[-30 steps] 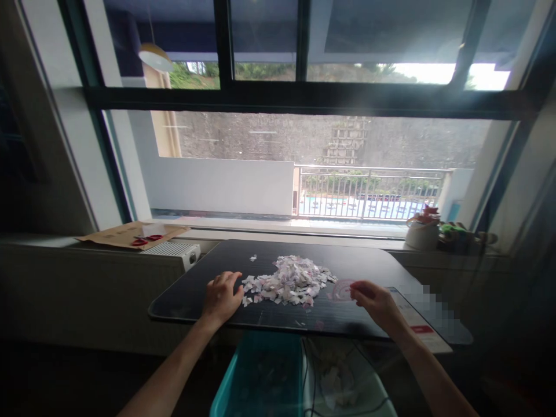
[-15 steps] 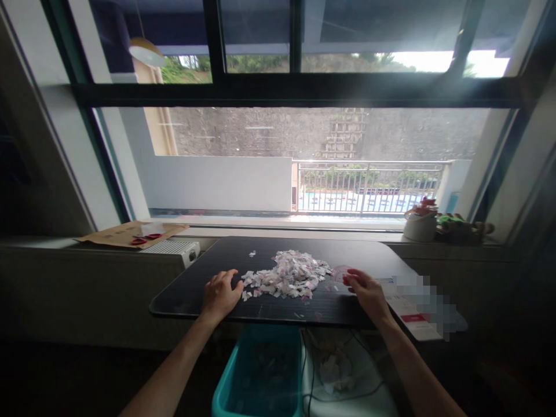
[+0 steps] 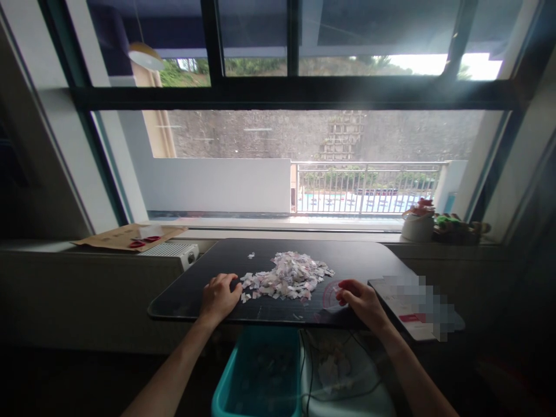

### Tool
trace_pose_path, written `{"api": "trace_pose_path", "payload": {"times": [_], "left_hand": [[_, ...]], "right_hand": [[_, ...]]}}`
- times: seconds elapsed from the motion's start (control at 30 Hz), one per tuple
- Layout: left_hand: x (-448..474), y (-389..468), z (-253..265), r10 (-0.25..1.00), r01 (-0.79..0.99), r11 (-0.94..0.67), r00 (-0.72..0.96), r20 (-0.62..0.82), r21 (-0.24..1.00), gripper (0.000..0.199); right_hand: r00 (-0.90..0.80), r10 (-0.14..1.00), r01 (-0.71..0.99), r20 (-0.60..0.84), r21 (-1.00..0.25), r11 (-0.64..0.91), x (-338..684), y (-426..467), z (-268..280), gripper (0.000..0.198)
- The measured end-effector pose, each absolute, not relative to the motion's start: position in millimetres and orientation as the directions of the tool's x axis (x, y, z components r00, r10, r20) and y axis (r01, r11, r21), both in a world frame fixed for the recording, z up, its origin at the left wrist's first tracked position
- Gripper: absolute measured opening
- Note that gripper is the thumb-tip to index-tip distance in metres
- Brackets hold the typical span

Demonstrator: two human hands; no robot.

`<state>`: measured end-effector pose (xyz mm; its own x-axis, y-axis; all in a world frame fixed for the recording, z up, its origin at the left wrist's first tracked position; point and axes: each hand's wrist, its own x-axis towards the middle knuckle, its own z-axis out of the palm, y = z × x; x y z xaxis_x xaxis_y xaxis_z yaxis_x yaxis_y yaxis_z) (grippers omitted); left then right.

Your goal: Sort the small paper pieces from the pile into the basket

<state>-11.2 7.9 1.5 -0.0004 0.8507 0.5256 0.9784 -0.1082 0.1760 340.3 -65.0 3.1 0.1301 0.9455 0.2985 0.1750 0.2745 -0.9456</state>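
I see the loose white paper-scrap heap (image 3: pixel 292 277) just beside the left hand's (image 3: pixel 218 296) slightly spread fingers, left of the right hand's (image 3: pixel 364 301) bunched fingertips, whose hold I cannot tell.

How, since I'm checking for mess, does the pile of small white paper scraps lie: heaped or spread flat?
Heaped: the pile mounds up centrally, thinning towards the bare left hand.

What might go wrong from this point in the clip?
1. The paper scraps sit in a loose heap on the dark table, so a bump from the left hand beside them could scatter some.
2. The clear piece with red print in the right hand might brush the nearby scraps.
3. Dark cords below the table might snag.
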Motion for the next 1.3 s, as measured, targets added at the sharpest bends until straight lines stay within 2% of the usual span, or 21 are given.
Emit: {"api": "trace_pose_path", "payload": {"times": [0.13, 0.33, 0.53, 0.67, 0.93, 1.1, 1.3], "left_hand": [[-10.3, 5.9, 3.4, 0.856, 0.978, -0.109, 0.001, 0.517, 0.179, 0.027], [-9.8, 6.1, 3.8, 0.86, 0.976, -0.105, -0.006, 0.51, 0.189, 0.027], [-10.1, 7.4, -0.3, 0.849, 0.977, -0.111, -0.002, 0.528, 0.182, 0.026], [-9.8, 7.8, -1.7, 0.847, 0.978, -0.095, -0.018, 0.531, 0.185, 0.026], [-10.5, 9.9, -3.4, 0.836, 0.976, -0.108, -0.014, 0.549, 0.191, 0.025], [-8.8, 8.0, -2.7, 0.847, 0.974, -0.099, -0.024, 0.531, 0.203, 0.024], [-8.2, 7.2, -1.9, 0.85, 0.972, -0.104, -0.024, 0.526, 0.213, 0.024]], "right_hand": [[0.023, 0.963, 0.165, 0.268, -0.951, 0.261, 336.1, -71.7, 8.8, 0.02], [0.073, 0.96, 0.132, 0.272, -0.956, 0.261, 338.7, -75.7, 9.0, 0.026], [0.158, 0.975, 0.247, 0.157, -0.962, 0.115, 350.5, -86.8, 5.1, 0.033], [0.135, 0.986, 0.271, 0.102, -0.96, 0.062, 336.3, -80.5, 4.5, 0.041], [0.111, 0.983, 0.244, 0.147, -0.963, 0.116, 301.4, -56.4, 2.9, 0.044], [0.226, 0.964, 0.323, 0.143, -0.944, 0.065, 324.1, -60.9, 7.0, 0.046], [0.127, 0.976, 0.336, 0.179, -0.933, 0.127, 300.1, -64.2, 6.3, 0.041]]}}
